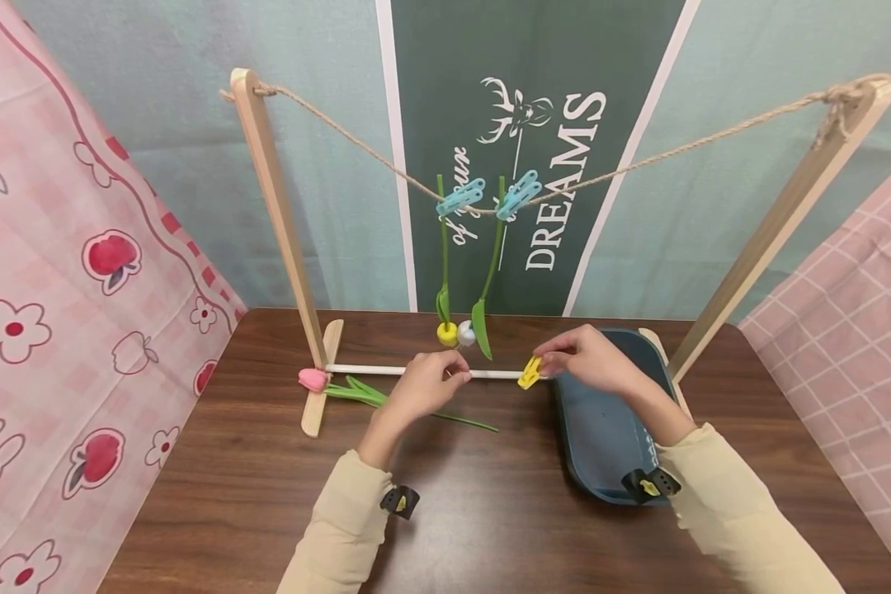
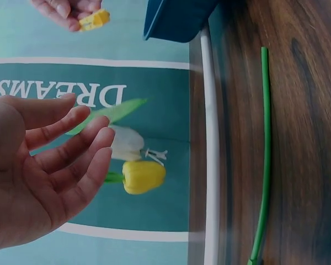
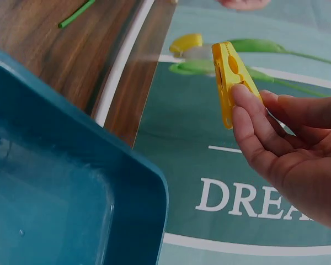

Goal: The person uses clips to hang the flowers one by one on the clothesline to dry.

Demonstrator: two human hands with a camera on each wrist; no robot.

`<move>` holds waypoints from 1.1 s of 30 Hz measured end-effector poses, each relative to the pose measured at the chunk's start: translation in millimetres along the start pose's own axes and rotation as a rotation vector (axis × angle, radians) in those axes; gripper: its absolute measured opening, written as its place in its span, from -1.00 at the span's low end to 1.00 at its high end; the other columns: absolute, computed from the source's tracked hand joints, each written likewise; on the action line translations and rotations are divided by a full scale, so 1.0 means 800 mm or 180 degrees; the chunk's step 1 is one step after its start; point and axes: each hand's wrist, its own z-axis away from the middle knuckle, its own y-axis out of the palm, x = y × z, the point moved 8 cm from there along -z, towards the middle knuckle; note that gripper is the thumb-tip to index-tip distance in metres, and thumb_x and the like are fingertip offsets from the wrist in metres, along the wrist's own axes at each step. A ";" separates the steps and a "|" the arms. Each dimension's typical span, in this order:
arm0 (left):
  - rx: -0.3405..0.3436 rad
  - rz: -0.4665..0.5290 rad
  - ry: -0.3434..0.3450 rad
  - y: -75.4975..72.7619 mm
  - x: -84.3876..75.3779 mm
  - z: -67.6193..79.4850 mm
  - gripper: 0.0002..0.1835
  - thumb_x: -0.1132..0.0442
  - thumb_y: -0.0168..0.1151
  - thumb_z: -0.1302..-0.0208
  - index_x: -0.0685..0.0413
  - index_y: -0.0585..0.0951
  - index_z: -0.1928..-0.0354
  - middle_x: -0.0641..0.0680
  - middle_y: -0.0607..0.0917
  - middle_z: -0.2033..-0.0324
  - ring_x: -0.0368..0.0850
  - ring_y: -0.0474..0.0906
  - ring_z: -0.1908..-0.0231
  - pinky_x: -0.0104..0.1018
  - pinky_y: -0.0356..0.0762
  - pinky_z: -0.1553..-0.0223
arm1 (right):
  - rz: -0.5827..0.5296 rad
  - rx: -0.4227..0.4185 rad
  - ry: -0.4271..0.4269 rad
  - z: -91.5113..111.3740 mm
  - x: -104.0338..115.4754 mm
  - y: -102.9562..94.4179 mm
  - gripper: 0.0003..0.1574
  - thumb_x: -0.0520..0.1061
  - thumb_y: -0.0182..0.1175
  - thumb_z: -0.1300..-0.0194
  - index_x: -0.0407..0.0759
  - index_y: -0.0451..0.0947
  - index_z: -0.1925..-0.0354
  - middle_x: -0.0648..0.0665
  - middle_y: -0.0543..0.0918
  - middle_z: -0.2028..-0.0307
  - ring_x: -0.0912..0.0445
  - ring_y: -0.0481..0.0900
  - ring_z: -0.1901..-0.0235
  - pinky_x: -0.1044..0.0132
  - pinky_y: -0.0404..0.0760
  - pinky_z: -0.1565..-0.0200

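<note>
My right hand [image 1: 590, 360] pinches a yellow clothespin [image 3: 231, 77] between thumb and fingers, beside the rim of the blue bin. Loosely bent and with nothing in it, my left hand [image 2: 55, 160] hovers over the white rod. Below it on the table lies a pink artificial tulip [image 1: 313, 379], its green stem pointing right. From the rope [image 1: 386, 161], two blue clothespins [image 1: 520, 196] hold a yellow tulip [image 1: 447, 333] and a white tulip [image 1: 466, 332], both hanging head down in front of my hands.
A blue plastic bin [image 1: 616, 445] stands on the right of the brown table [image 1: 475, 511]. Two wooden posts [image 1: 278, 214] carry the sagging rope, with a white rod [image 1: 371, 370] running between their feet. Printed cloth hangs behind and at both sides.
</note>
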 end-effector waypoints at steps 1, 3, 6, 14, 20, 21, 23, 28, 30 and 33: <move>0.0006 -0.0014 0.0021 0.001 -0.003 0.000 -0.92 0.23 0.18 -0.22 0.07 0.60 0.34 -0.08 0.60 0.49 -0.23 0.49 0.44 -0.33 0.43 0.36 | 0.0009 -0.0001 -0.0005 0.000 0.001 0.002 -0.75 -0.40 0.08 -0.21 -0.52 0.53 0.14 -0.26 0.66 0.35 -0.04 0.64 0.35 0.23 0.59 0.29; 0.0020 -0.0060 0.0066 0.003 -0.008 -0.001 -0.92 0.22 0.19 -0.22 0.07 0.60 0.34 -0.08 0.60 0.50 -0.24 0.48 0.45 -0.34 0.43 0.36 | 0.0026 -0.0004 -0.0016 0.000 0.005 0.005 -0.76 -0.39 0.08 -0.21 -0.52 0.53 0.14 -0.26 0.66 0.35 -0.03 0.64 0.34 0.23 0.59 0.29; 0.0046 -0.0098 0.0120 0.007 -0.016 -0.001 -0.91 0.21 0.19 -0.22 0.08 0.60 0.34 -0.08 0.58 0.52 -0.25 0.46 0.48 -0.37 0.42 0.38 | 0.0064 -0.0031 -0.0063 -0.001 0.012 0.009 -0.76 -0.38 0.09 -0.22 -0.50 0.54 0.15 -0.25 0.66 0.35 -0.04 0.64 0.34 0.24 0.59 0.30; 0.0190 -0.0004 0.0198 0.019 -0.032 -0.003 -0.88 0.20 0.20 -0.21 0.10 0.61 0.33 -0.07 0.56 0.56 -0.24 0.40 0.55 -0.40 0.38 0.46 | -0.0001 -0.0081 -0.0109 -0.003 0.022 0.019 -0.76 -0.41 0.06 -0.23 -0.51 0.53 0.14 -0.29 0.65 0.32 -0.07 0.63 0.32 0.10 0.58 0.22; 0.0227 0.0010 0.0218 0.022 -0.039 -0.005 -0.87 0.19 0.21 -0.21 0.11 0.61 0.32 -0.08 0.58 0.53 -0.25 0.42 0.52 -0.42 0.40 0.44 | -0.0052 -0.0032 -0.0116 -0.002 0.026 0.025 -0.75 -0.42 0.04 -0.23 -0.53 0.52 0.13 -0.29 0.65 0.32 0.04 0.63 0.35 0.15 0.58 0.22; 0.0231 0.0006 0.0220 0.022 -0.040 -0.005 -0.86 0.18 0.21 -0.21 0.11 0.61 0.32 -0.08 0.57 0.53 -0.26 0.43 0.52 -0.42 0.40 0.44 | -0.0063 -0.0030 -0.0130 -0.002 0.026 0.025 -0.75 -0.42 0.04 -0.23 -0.53 0.52 0.13 -0.29 0.64 0.32 0.04 0.63 0.35 0.16 0.58 0.22; 0.0242 -0.0003 0.0215 0.023 -0.041 -0.005 -0.85 0.17 0.21 -0.21 0.11 0.61 0.32 -0.09 0.57 0.53 -0.27 0.42 0.52 -0.43 0.40 0.44 | -0.0074 -0.0028 -0.0160 -0.002 0.028 0.026 -0.76 -0.42 0.04 -0.23 -0.53 0.52 0.13 -0.31 0.64 0.31 0.03 0.63 0.35 0.18 0.58 0.23; 0.0233 -0.0029 0.0215 0.027 -0.041 -0.006 -0.85 0.15 0.22 -0.20 0.10 0.60 0.36 -0.10 0.54 0.57 -0.28 0.40 0.56 -0.46 0.37 0.49 | -0.0050 -0.0031 -0.0192 -0.002 0.030 0.028 -0.76 -0.41 0.05 -0.23 -0.52 0.52 0.14 -0.30 0.64 0.32 0.05 0.62 0.35 0.18 0.58 0.24; 0.0217 -0.0054 0.0215 0.027 -0.041 -0.006 -0.84 0.15 0.23 -0.19 0.10 0.60 0.38 -0.10 0.53 0.58 -0.28 0.39 0.57 -0.47 0.36 0.51 | -0.0039 -0.0032 -0.0197 -0.002 0.030 0.029 -0.76 -0.41 0.06 -0.23 -0.52 0.53 0.14 -0.29 0.65 0.32 0.05 0.62 0.36 0.18 0.58 0.23; 0.0217 -0.0098 0.0200 0.029 -0.042 -0.007 -0.84 0.16 0.23 -0.20 0.12 0.60 0.38 -0.10 0.52 0.59 -0.28 0.38 0.58 -0.47 0.35 0.51 | -0.0047 -0.0026 -0.0198 -0.002 0.030 0.030 -0.76 -0.42 0.06 -0.22 -0.51 0.53 0.14 -0.28 0.65 0.32 0.06 0.62 0.36 0.18 0.58 0.23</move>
